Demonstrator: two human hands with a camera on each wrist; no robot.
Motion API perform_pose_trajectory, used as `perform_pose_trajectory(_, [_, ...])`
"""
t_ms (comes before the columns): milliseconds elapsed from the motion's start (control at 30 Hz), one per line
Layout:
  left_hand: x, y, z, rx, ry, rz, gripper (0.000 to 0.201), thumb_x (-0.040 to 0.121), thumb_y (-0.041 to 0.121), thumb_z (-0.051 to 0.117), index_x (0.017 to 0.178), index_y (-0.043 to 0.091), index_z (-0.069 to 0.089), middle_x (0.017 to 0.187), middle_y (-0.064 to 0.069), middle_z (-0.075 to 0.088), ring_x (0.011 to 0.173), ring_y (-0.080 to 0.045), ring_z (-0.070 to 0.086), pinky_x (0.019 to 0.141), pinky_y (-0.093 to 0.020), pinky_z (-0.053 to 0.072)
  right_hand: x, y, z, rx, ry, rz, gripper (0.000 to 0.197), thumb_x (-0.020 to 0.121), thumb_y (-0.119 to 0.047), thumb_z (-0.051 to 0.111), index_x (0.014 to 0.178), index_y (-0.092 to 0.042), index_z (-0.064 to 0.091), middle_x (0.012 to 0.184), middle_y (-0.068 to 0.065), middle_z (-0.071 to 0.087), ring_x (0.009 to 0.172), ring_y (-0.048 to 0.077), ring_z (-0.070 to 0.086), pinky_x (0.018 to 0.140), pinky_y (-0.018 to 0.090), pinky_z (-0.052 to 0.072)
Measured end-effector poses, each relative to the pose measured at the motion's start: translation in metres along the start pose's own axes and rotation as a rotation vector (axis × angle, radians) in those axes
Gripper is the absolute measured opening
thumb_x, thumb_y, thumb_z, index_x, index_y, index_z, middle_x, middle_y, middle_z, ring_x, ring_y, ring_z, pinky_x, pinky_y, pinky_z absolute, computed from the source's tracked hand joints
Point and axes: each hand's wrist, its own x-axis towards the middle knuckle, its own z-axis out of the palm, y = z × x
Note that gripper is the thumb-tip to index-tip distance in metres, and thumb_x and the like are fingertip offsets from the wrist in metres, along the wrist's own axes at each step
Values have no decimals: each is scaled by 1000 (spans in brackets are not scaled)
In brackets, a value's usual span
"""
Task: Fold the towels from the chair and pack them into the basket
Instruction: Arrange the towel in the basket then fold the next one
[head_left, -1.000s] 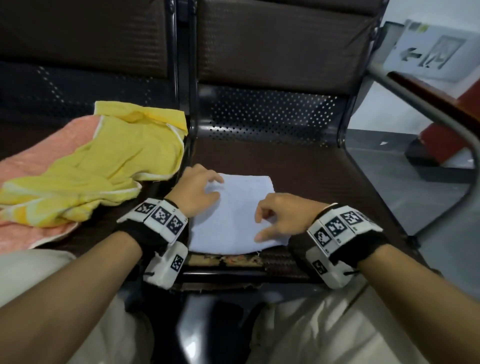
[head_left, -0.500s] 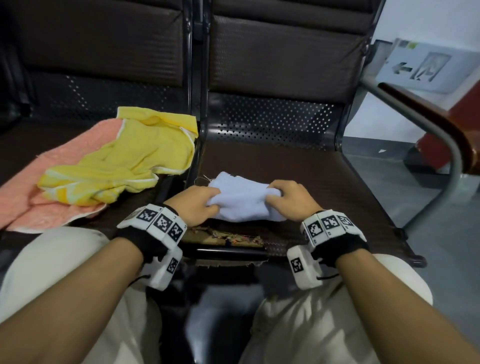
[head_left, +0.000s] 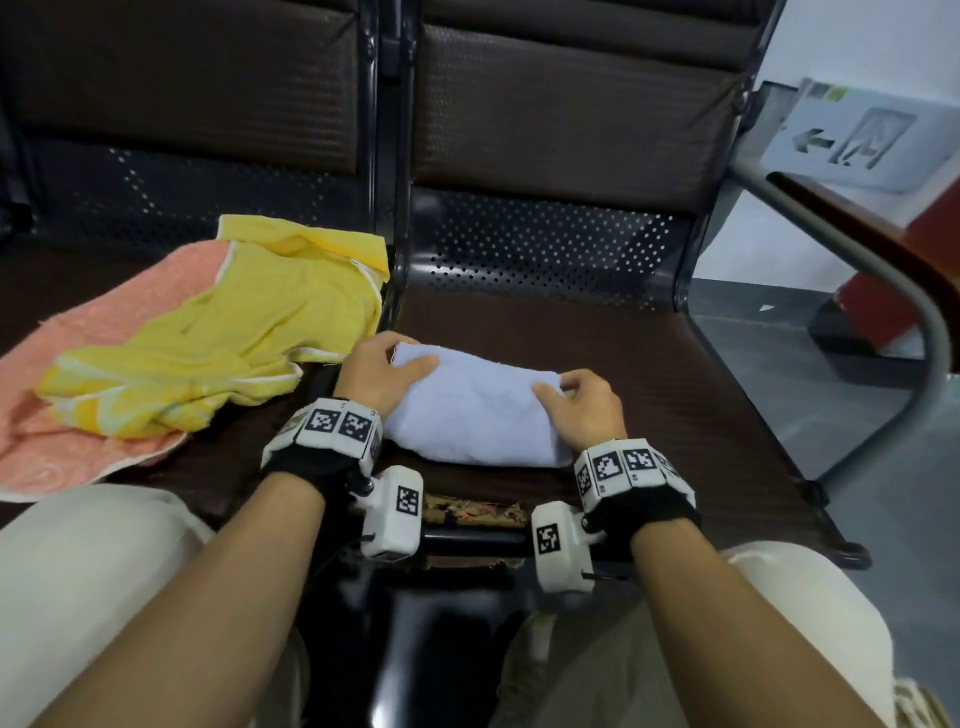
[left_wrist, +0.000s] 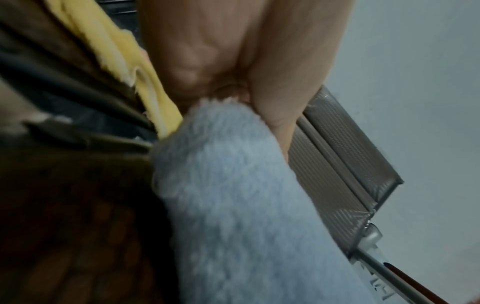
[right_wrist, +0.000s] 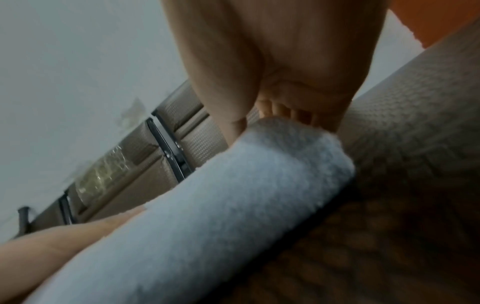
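Head view: a folded pale blue towel (head_left: 478, 415) is gripped at its two ends, the left hand (head_left: 379, 374) closed over the left end with the thumb laid across the top, the right hand (head_left: 587, 410) pinching the right end with curled fingers. In the left wrist view the towel (left_wrist: 233, 205) is seen clamped between thumb and palm of the left hand (left_wrist: 233, 51); in the right wrist view the towel (right_wrist: 207, 205) is held between the thumb and the fingertips of the right hand (right_wrist: 272, 61), though both pictures are blurred. The towel lies on the dark brown chair seat (head_left: 649, 374), near its front edge, where torn padding (head_left: 467, 512) is exposed. On the neighbouring seat to the left, a crumpled yellow towel (head_left: 234, 343) is draped over a pink towel (head_left: 78, 415), whose left part is cut off by the frame. No container is seen in any view, so nothing can be said of what is packed. At the right, a grey armrest rail (head_left: 883, 270) and a wall sign with an arrow (head_left: 857, 140) are partly cut off. The person's light trousers (head_left: 78, 571) fill the lower corners.
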Motion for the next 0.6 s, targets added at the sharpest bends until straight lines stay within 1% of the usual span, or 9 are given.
perform_pose_trajectory(100, [3, -19, 14, 43, 82, -89, 24, 83, 25, 68, 100, 8, 65, 103, -9, 66, 101, -26, 59, 81, -28, 41, 3, 9, 8, -107, 24, 86, 35, 82, -45, 66, 90, -13, 58, 100, 8, 63, 80, 18, 46, 71, 25, 35])
perform_pose_trajectory(167, [2, -27, 18, 106, 104, -154, 30, 86, 31, 65, 105, 8, 64, 109, -10, 65, 105, -28, 58, 81, -29, 41, 5, 12, 8, -148, -13, 146, 51, 81, -54, 63, 96, -5, 64, 105, 13, 65, 83, 23, 50, 71, 26, 36])
perform_pose_trajectory(233, [4, -30, 18, 249, 30, -220, 46, 89, 42, 55, 119, 7, 59, 123, -15, 58, 115, -33, 52, 92, -37, 44, 7, 12, 8, -199, -96, 182, 63, 83, -61, 56, 104, -3, 66, 112, 15, 64, 96, 31, 57, 75, 28, 39])
perform_pose_trajectory(300, [5, -29, 18, 403, -85, -254, 60, 92, 51, 46, 131, 7, 51, 136, -18, 49, 124, -37, 44, 102, -44, 39, 7, 9, 11, -221, -172, 180, 67, 86, -61, 50, 117, -2, 60, 123, 15, 59, 112, 33, 55, 89, 33, 42])
perform_pose_trajectory(367, [1, -25, 16, 401, -150, -263, 60, 93, 49, 45, 136, 8, 44, 141, -16, 45, 128, -36, 41, 106, -45, 35, 4, 4, 12, -141, -240, 169, 71, 89, -58, 47, 131, -1, 49, 134, 15, 53, 121, 32, 51, 100, 37, 39])
perform_pose_trajectory(400, [-1, -22, 14, 387, -160, -250, 58, 93, 47, 46, 136, 8, 44, 141, -15, 45, 128, -35, 42, 106, -44, 35, 2, -1, 10, -65, -265, 149, 71, 90, -56, 48, 134, 0, 44, 134, 15, 52, 121, 30, 51, 99, 36, 39])
perform_pose_trajectory(433, [-4, -18, 11, 368, -160, -222, 54, 92, 44, 49, 133, 9, 46, 138, -14, 48, 125, -34, 44, 104, -44, 36, 0, -7, 7, 7, -272, 99, 69, 90, -53, 51, 131, 2, 44, 129, 14, 54, 116, 27, 54, 95, 34, 41])
perform_pose_trajectory(500, [-10, -5, 4, 249, -136, -126, 52, 90, 41, 56, 131, 10, 47, 136, -13, 50, 124, -30, 46, 104, -40, 37, -6, -25, -6, 79, -227, -82, 49, 89, -45, 59, 111, -3, 48, 102, 3, 58, 93, 15, 56, 82, 31, 42])
perform_pose_trajectory(600, [-22, 33, -10, 41, -159, 136, 79, 80, 41, 69, 144, 15, 31, 146, -5, 40, 134, -19, 37, 109, -33, 31, -24, -62, -39, 47, -139, -344, 36, 85, -34, 68, 98, -14, 42, 80, -9, 46, 70, 4, 43, 69, 25, 35])
